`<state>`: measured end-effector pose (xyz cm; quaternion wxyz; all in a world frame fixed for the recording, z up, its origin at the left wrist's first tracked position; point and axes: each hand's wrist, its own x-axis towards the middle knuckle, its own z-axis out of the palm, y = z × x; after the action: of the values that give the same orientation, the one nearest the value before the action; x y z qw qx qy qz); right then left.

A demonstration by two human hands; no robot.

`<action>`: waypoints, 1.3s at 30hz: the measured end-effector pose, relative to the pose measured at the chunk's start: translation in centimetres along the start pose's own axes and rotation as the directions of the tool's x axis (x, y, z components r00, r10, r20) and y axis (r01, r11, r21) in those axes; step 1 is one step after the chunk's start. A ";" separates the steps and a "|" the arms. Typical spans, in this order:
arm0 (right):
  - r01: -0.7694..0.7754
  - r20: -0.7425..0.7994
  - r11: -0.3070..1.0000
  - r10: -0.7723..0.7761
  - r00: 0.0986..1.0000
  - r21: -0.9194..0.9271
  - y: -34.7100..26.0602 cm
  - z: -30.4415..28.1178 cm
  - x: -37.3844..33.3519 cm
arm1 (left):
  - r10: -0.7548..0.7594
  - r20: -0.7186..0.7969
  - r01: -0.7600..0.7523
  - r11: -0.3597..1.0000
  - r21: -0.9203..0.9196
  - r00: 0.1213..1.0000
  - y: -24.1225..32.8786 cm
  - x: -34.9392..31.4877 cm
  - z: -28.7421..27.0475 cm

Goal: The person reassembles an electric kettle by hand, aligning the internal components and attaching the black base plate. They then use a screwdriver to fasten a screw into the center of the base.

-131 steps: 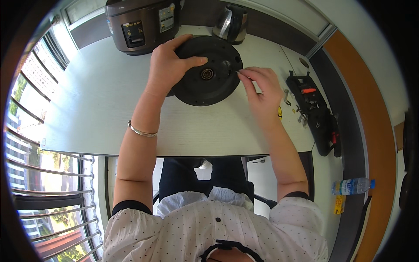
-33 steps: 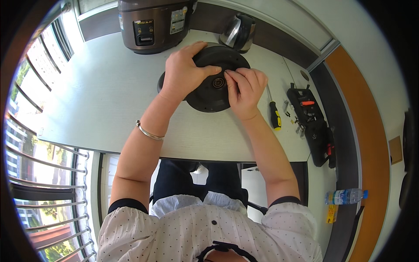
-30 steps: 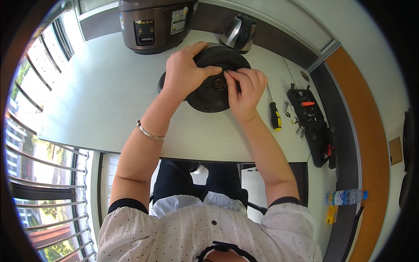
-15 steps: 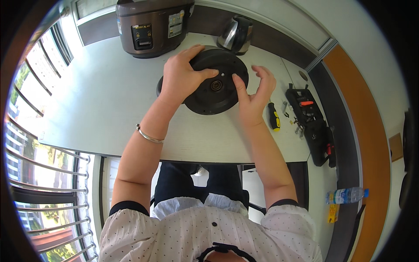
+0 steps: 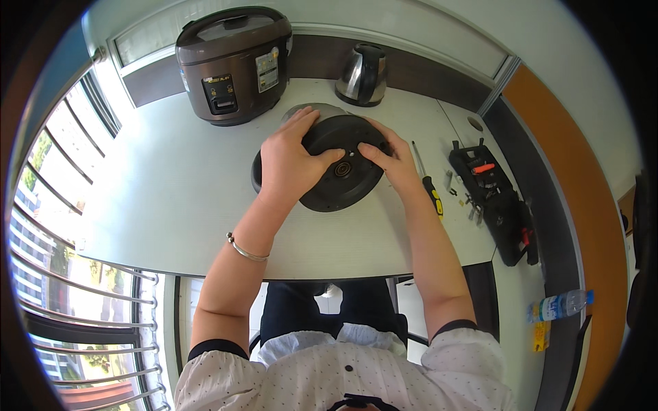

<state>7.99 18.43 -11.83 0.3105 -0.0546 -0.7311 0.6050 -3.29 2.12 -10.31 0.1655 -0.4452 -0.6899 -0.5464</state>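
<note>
An electric kettle (image 5: 346, 195) is tipped over the white table so that its round black underside faces me. A ringed connector sits in the middle of that underside, with a small bright metal spot just above it. Part of a silvery body shows behind the upper rim. My left hand (image 5: 291, 157) grips the kettle from the left, thumb lying across the black base. From the right, my right hand (image 5: 392, 152) holds the rim, its thumb pressed near the bright spot. The fingers of the right hand are partly hidden behind the kettle.
A brown rice cooker (image 5: 236, 68) and a second, steel kettle (image 5: 361, 75) stand at the back. To the right lie a yellow-and-black screwdriver (image 5: 432, 195), small metal pieces (image 5: 473, 209) and an open black tool case (image 5: 488, 181). A water bottle (image 5: 562, 305) is farther right.
My right hand, before held off the rim with fingers spread, now closes on the kettle. The whole view has shifted, showing more of the rice cooker and the back wall.
</note>
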 end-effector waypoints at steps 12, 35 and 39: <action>0.016 0.009 1.000 -0.016 1.000 0.000 0.2 -0.9 0.0 | -0.161 0.097 0.173 0.977 -0.122 0.982 1.5 0.6 0.0; 0.021 -0.002 0.981 -0.022 1.000 -0.190 0.3 -1.1 -0.5 | -0.114 0.173 0.133 0.986 -0.098 0.978 0.6 1.1 0.5; 0.017 -0.157 0.938 -0.076 0.985 -0.346 -0.7 -4.2 -2.8 | -0.180 0.167 0.207 0.965 -0.161 0.969 0.8 1.3 0.5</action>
<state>12.66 20.57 -11.99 0.3711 -0.1412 -0.7976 0.4541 -3.21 3.13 -9.09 0.0184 -0.4285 -0.6893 -0.5839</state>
